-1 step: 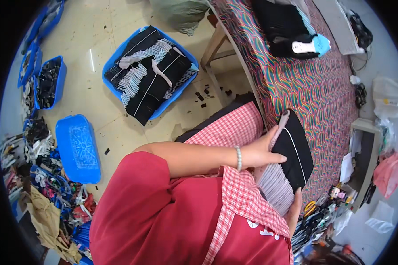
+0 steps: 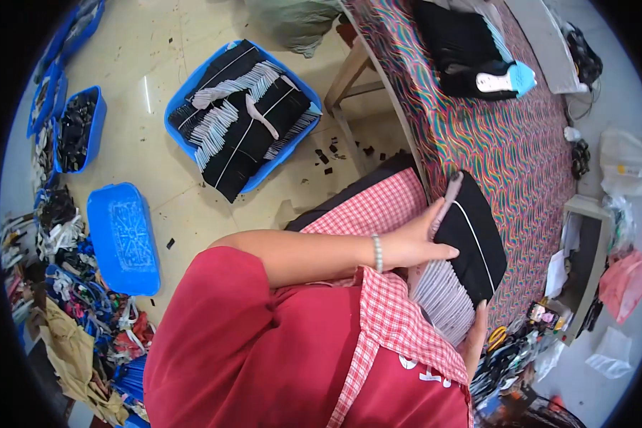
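Note:
A thick bundle of what look like folded socks [image 2: 472,246], black with pale lilac-grey edges fanned along the near side, is banded by a white strip. It lies against my body at the table's near edge. My left hand [image 2: 417,242] is closed on its left side, thumb on top and fingers along a pale sock at the edge. At the lower right corner my right hand [image 2: 476,337] grips the bundle from the side, most of it hidden behind the bundle and my apron.
The table [image 2: 492,143] has a wavy multicoloured cloth. On it sits another black stack [image 2: 464,50] with a blue-and-white piece [image 2: 503,80]. On the floor are a blue basket [image 2: 264,175] of banded bundles, a blue tub [image 2: 125,239] and heaped scraps [image 2: 114,321].
The bundle has tilted slightly, its far end shifting a little left and away from me. My left hand has moved slightly left with it.

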Available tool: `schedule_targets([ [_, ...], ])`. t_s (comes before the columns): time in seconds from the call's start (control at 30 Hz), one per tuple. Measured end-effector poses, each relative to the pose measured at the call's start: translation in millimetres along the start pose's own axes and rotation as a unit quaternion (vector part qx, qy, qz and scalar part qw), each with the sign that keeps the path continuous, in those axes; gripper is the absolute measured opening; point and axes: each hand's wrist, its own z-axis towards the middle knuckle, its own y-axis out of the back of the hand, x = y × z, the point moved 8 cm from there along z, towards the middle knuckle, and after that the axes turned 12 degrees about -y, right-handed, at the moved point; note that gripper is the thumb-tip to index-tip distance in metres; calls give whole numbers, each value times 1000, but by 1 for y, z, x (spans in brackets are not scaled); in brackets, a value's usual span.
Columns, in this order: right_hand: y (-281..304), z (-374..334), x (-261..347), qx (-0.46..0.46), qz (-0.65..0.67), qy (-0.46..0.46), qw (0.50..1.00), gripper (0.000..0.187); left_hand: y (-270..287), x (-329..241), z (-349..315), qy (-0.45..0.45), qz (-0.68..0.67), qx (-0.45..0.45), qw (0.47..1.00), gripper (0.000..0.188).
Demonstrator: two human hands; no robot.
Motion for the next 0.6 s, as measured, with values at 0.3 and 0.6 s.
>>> schedule_targets([
  [0.3, -362, 16, 52, 244, -443, 230, 831, 105, 207, -85, -154, -110, -168, -396, 896, 84],
  [0.6, -584, 37, -87, 393, -594, 185, 677, 114, 350, -30, -316, -261, -219, -526, 779, 56],
])
